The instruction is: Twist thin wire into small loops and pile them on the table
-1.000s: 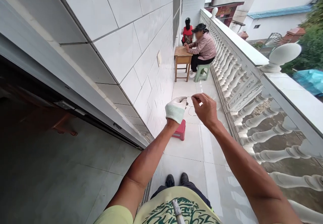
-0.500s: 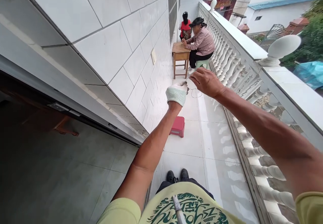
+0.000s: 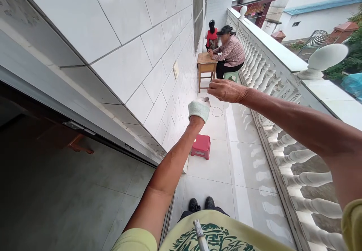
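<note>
My left hand (image 3: 199,108), in a white glove with a pale green cuff, is raised in front of me with its fingers closed on a thin strand. A loose loop of this thin strand (image 3: 217,111), wire or thread, hangs just right of the glove. My bare right hand (image 3: 226,90) sits slightly above and to the right, its fingers pinched round a short length of the strand that runs down toward the glove. The glove hides most of what lies in its grip. A cigarette (image 3: 199,232) juts into view at the bottom.
A red plastic stool (image 3: 201,145) stands on the tiled floor below my hands. Farther on, a person (image 3: 230,51) sits at a wooden table (image 3: 206,58), with another person (image 3: 211,36) behind. A tiled wall (image 3: 141,62) is at left, a white balustrade (image 3: 305,156) at right.
My right hand has shifted left and turned flatter, now closer above the glove. The strand loop hangs slightly lower, and the whole view has shifted a little.
</note>
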Demonstrator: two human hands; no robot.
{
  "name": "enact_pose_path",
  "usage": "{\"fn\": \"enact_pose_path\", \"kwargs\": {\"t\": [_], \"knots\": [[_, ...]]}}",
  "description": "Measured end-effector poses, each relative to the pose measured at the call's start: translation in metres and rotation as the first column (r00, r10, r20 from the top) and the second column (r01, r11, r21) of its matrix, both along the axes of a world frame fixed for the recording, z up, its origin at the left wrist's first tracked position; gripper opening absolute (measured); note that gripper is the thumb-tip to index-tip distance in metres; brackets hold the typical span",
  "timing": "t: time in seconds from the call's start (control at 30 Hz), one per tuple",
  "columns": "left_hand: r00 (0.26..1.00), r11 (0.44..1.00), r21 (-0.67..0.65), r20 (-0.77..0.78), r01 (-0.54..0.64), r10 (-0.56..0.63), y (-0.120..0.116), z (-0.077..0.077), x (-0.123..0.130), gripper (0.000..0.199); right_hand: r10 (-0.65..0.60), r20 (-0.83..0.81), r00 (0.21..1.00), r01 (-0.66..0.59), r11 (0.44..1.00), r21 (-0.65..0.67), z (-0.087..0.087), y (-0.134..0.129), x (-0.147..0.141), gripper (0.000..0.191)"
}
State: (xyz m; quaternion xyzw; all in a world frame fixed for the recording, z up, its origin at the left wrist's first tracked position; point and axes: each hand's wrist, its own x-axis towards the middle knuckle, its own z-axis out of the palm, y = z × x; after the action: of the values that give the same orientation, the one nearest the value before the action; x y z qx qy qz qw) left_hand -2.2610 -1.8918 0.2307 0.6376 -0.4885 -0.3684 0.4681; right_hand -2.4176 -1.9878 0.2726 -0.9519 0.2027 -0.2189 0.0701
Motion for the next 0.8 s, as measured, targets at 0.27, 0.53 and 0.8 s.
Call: {"fn": "enact_pose_path", "kwargs": {"t": [0.27,0.53,0.8], "knots": [[0.976,0.999,0.004,-0.214,-0.048,0.047,0.011,0.001,-0.002,0.027,-0.535,0.377,0.756,0.341,0.814,0.470,-0.016,0.044,-0.015,0.044],[0.988,1.000,-0.005,-0.153,-0.024,0.023,0.024,-0.012,0.008,0.026,-0.449,0.321,0.834,0.037,0.626,0.779,-0.053,0.074,-0.005,0.034],[0.842,0.986,0.167,-0.535,0.019,0.074,0.082,-0.045,-0.007,0.037,-0.618,0.350,0.704,0.023,0.513,0.858,-0.078,0.111,0.000,0.029]]}}
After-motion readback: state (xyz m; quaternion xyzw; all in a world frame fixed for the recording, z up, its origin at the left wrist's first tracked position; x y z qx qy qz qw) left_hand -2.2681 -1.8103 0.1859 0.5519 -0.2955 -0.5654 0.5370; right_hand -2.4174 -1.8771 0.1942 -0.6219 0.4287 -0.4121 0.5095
